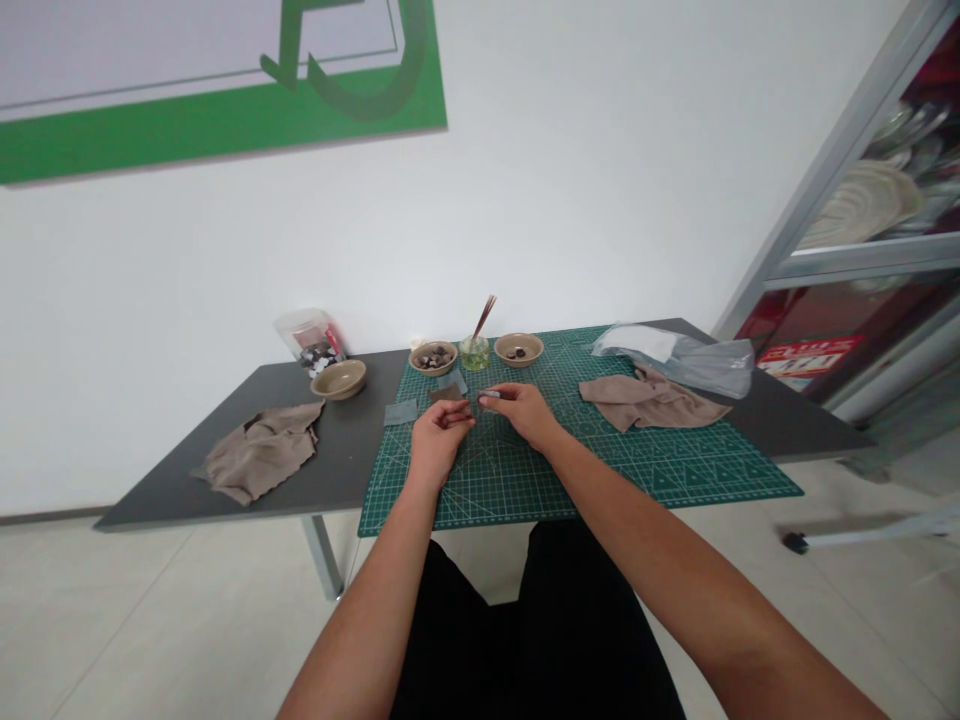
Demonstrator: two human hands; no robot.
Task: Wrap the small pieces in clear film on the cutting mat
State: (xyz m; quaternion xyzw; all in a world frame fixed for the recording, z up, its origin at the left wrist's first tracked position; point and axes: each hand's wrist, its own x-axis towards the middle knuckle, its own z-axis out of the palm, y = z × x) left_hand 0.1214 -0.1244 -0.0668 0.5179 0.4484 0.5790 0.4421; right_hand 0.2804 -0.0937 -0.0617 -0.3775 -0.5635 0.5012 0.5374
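Note:
My left hand [437, 432] rests on the green cutting mat [600, 465] with its fingers curled in a pinch; what they hold is too small to name. My right hand [521, 408] is just to its right, fingers closed on a small pale object [489, 396] at the fingertips. A brown fabric square [445, 394] and two grey-blue squares [400, 411] lie on the mat just beyond my hands.
At the back of the dark table [300, 480] stand three tan bowls [339, 378], one with dark buttons [433, 357], a glass jar with sticks [475, 350] and a plastic container [310, 340]. Beige cloths lie left [259, 450] and right [649, 398], beside a plastic bag [682, 355]. A metal shelf [862, 230] stands at the right.

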